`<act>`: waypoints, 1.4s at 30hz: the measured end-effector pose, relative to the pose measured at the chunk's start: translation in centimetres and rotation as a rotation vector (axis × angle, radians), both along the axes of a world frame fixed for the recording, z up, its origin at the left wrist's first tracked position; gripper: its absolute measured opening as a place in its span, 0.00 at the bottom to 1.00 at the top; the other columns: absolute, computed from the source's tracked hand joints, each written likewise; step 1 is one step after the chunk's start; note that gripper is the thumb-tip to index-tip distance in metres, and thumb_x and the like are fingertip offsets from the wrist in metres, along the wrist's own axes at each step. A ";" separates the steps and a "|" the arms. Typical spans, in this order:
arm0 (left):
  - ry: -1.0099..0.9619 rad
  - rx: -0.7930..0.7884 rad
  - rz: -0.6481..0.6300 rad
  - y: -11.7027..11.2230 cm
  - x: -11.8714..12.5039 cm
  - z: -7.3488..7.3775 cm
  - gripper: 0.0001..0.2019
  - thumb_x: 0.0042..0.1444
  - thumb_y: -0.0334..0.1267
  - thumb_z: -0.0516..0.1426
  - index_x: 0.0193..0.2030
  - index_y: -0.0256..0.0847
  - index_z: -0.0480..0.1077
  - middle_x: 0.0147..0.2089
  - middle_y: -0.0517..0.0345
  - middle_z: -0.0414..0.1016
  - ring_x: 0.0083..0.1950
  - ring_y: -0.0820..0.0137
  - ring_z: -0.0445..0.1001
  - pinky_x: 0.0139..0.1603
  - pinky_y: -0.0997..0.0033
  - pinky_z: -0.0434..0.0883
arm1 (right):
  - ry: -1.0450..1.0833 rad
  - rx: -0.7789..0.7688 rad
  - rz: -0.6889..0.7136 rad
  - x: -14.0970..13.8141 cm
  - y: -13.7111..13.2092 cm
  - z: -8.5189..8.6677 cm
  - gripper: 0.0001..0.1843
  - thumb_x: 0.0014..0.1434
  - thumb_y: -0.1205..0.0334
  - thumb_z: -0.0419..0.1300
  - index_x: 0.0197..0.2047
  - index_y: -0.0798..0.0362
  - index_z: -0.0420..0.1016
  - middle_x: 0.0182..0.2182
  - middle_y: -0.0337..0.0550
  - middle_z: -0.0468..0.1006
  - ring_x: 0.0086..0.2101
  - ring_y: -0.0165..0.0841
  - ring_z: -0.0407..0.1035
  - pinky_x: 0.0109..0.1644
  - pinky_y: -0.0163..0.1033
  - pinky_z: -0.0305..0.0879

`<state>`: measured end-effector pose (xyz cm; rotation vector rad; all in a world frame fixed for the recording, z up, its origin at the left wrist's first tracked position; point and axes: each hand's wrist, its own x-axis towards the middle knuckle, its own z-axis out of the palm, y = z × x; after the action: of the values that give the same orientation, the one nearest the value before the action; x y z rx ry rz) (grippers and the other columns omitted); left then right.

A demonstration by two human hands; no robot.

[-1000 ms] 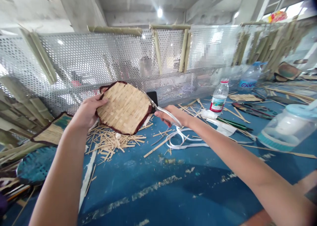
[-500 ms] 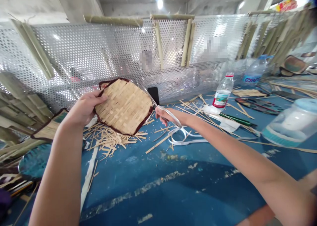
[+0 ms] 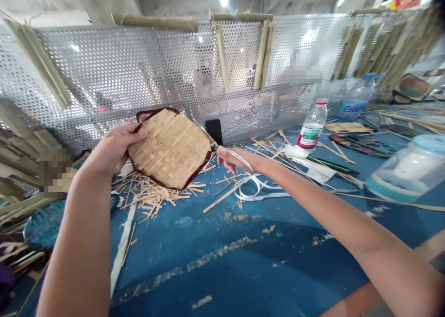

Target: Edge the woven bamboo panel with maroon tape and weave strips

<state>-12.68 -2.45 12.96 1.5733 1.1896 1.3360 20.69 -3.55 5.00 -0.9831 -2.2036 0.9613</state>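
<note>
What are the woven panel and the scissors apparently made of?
The woven panel looks like bamboo strips, matte tan, plaited criss-cross, edged in dark cloth-like binding. The scissors seem bare metal: blades and loops shine silver.

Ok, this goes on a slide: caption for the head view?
Left hand holds a woven bamboo fan; right hand holds scissors at its edge.

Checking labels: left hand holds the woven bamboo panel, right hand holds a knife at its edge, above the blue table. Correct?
No: the right hand holds scissors, not a knife; the head view shows the looped handle. The left hand does hold the woven bamboo panel, above the blue table.
</note>
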 end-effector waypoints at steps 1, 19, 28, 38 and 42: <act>0.012 -0.002 0.005 -0.1 0.1 0.0 0.20 0.45 0.37 0.69 0.48 0.38 0.80 0.40 0.54 0.84 0.41 0.61 0.81 0.45 0.67 0.79 | -0.005 0.001 0.018 0.0 0.1 -0.1 0.42 0.60 0.22 0.38 0.38 0.54 0.69 0.22 0.37 0.68 0.23 0.29 0.67 0.31 0.37 0.66; 0.036 -0.077 0.044 0.2 0.2 -0.2 0.25 0.39 0.39 0.71 0.47 0.37 0.80 0.38 0.54 0.85 0.36 0.63 0.82 0.33 0.74 0.77 | 0.070 -0.076 -0.160 -2.0 -0.4 -1.3 0.33 0.64 0.30 0.50 0.25 0.52 0.64 0.12 0.35 0.65 0.13 0.27 0.63 0.20 0.34 0.62; 0.061 -0.111 -0.138 -0.2 1.6 -0.7 0.24 0.44 0.41 0.71 0.50 0.38 0.80 0.46 0.50 0.84 0.40 0.62 0.83 0.41 0.72 0.80 | 0.032 -0.113 0.017 -1.2 -0.3 -0.8 0.39 0.63 0.24 0.38 0.28 0.52 0.65 0.15 0.39 0.69 0.19 0.28 0.66 0.28 0.35 0.66; 0.053 -0.104 -0.071 0.2 0.7 -0.5 0.26 0.41 0.42 0.71 0.50 0.36 0.80 0.44 0.50 0.84 0.38 0.62 0.82 0.38 0.72 0.79 | 0.029 -0.065 0.005 -1.3 0.0 -1.2 0.41 0.61 0.23 0.36 0.33 0.53 0.67 0.16 0.37 0.68 0.20 0.29 0.67 0.28 0.36 0.64; 0.091 -0.112 -0.025 0.5 -0.2 -0.4 0.26 0.39 0.43 0.72 0.47 0.37 0.80 0.41 0.52 0.84 0.37 0.63 0.81 0.34 0.72 0.78 | 0.015 -0.051 0.034 -1.3 -0.1 -1.1 0.42 0.62 0.24 0.35 0.33 0.54 0.68 0.15 0.35 0.67 0.18 0.29 0.66 0.27 0.35 0.64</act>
<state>-12.91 -1.98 12.57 1.5773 1.2736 1.1729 19.38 -3.67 3.87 -0.9602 -2.1999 1.0418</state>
